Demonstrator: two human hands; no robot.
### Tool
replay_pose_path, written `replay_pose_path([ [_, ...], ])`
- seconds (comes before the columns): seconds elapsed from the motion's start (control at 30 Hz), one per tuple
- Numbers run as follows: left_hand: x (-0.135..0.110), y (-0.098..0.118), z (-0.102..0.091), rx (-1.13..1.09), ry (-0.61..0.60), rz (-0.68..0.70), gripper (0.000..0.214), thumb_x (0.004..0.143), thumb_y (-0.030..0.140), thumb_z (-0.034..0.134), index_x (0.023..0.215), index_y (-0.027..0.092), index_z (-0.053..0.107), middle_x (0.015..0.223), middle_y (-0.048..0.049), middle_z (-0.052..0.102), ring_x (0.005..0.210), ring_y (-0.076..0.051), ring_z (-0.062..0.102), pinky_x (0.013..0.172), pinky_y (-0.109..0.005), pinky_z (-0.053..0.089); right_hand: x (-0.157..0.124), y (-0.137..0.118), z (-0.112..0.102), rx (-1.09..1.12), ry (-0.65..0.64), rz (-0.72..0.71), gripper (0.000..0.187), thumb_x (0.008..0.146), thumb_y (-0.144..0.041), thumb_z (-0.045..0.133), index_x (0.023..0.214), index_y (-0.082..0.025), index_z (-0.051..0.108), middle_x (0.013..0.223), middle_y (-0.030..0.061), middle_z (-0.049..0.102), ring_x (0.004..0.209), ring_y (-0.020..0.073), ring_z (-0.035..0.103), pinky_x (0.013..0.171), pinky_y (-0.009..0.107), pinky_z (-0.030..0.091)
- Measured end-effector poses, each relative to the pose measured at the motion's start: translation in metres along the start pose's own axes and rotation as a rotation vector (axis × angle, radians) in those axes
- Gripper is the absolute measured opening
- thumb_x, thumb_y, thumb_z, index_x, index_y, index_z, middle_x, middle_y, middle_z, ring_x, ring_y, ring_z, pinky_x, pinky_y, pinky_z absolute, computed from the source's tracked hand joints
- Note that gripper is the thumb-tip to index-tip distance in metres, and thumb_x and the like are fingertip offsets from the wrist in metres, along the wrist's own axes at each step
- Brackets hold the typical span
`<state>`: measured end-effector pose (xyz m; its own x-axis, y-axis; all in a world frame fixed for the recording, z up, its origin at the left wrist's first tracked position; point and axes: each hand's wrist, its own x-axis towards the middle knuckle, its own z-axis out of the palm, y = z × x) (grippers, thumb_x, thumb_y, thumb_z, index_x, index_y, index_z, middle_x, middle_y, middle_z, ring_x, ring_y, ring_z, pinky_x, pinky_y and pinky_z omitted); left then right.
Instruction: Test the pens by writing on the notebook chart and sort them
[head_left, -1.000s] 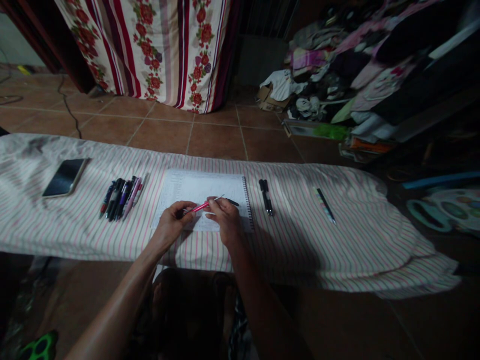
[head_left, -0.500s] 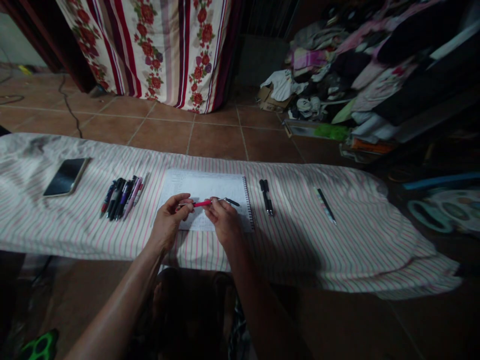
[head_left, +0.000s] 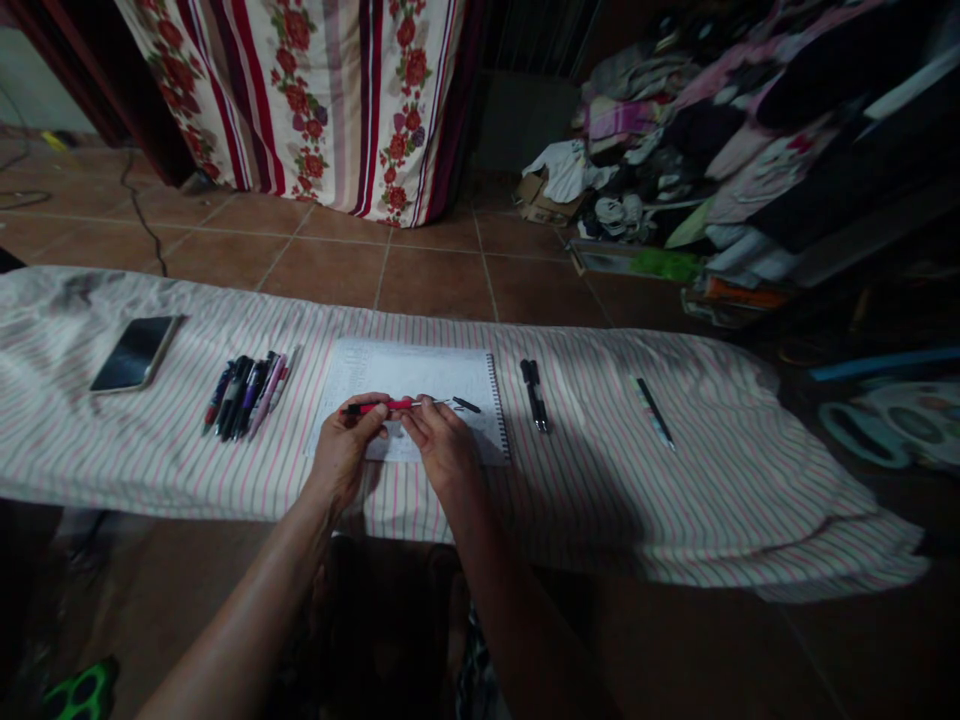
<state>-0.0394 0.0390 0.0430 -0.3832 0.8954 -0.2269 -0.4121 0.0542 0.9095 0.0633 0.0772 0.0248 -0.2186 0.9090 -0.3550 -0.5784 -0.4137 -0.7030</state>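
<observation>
Over an open spiral notebook (head_left: 420,362), both hands close on a slim red pen with a black end (head_left: 397,404). My left hand (head_left: 343,440) pinches the red barrel, the black end sticking out to its left. Fingertips of my right hand (head_left: 448,440) are closed at the pen's thin, pale right end; whether they grip the tip or a refill is too small to tell. Just beyond the right fingers, a small black pen piece (head_left: 466,404) lies on the page. Part of the notebook is hidden under the hands.
Left of the notebook lie a row of several pens (head_left: 244,395) and a phone (head_left: 136,353). Two black pens (head_left: 535,395) are to its right, with another pen (head_left: 655,412) farther off. A striped cloth (head_left: 720,480) covers the table. Clothes (head_left: 637,120) are heaped beyond.
The red barrel has shifted left into my left hand, and its black end now shows there. My right fingers have moved slightly left, to the pen's thin end.
</observation>
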Motion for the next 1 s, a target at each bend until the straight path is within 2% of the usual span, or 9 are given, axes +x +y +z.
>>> replay_pose_path([
  [0.17,0.0003,0.0048,-0.0030,0.077,-0.007,0.047,0.027,0.061,0.030,0.071,0.080,0.012,0.063,0.074,-0.0037,0.065,0.065,-0.013,0.058,0.061,-0.025,0.043,0.0013,-0.0017,-0.0007,0.015,0.043,-0.006,0.009,0.083,-0.027,0.052,0.080,-0.018,0.052,0.083,0.0066,0.069,0.078,0.0148,0.068,0.082,0.032,0.052],
  [0.37,-0.0003,0.0048,-0.0042,0.131,0.012,0.090,0.027,0.062,0.030,0.071,0.081,0.013,0.063,0.079,-0.0028,0.064,0.064,-0.012,0.058,0.063,-0.026,0.047,0.0015,-0.0032,0.0003,0.014,0.075,-0.028,0.009,0.084,-0.028,0.047,0.081,-0.019,0.046,0.075,0.0060,0.071,0.073,0.0156,0.068,0.080,0.035,0.053],
  [0.6,0.0017,0.0034,-0.0071,0.085,0.005,0.096,0.027,0.061,0.031,0.072,0.079,0.013,0.063,0.078,-0.0015,0.063,0.072,-0.014,0.061,0.072,-0.032,0.052,0.0029,-0.0051,-0.0012,0.021,0.090,-0.053,0.008,0.085,-0.028,0.043,0.082,-0.020,0.042,0.071,0.0055,0.070,0.072,0.0175,0.069,0.079,0.039,0.053],
  [0.87,0.0022,0.0029,-0.0068,0.057,0.010,0.069,0.026,0.062,0.030,0.073,0.079,0.013,0.063,0.077,-0.0021,0.064,0.074,-0.015,0.062,0.074,-0.033,0.052,0.0039,-0.0092,-0.0032,0.029,0.080,-0.053,0.010,0.086,-0.029,0.042,0.082,-0.020,0.044,0.071,0.0057,0.070,0.071,0.0177,0.069,0.077,0.037,0.053],
  [1.0,0.0013,0.0037,-0.0044,0.058,0.019,0.080,0.026,0.061,0.029,0.073,0.078,0.012,0.063,0.077,-0.0019,0.064,0.074,-0.015,0.061,0.074,-0.033,0.053,0.0026,-0.0075,-0.0033,-0.004,0.057,-0.053,0.014,0.082,-0.031,0.050,0.084,-0.017,0.051,0.078,0.0065,0.070,0.075,0.0165,0.068,0.078,0.033,0.053],
])
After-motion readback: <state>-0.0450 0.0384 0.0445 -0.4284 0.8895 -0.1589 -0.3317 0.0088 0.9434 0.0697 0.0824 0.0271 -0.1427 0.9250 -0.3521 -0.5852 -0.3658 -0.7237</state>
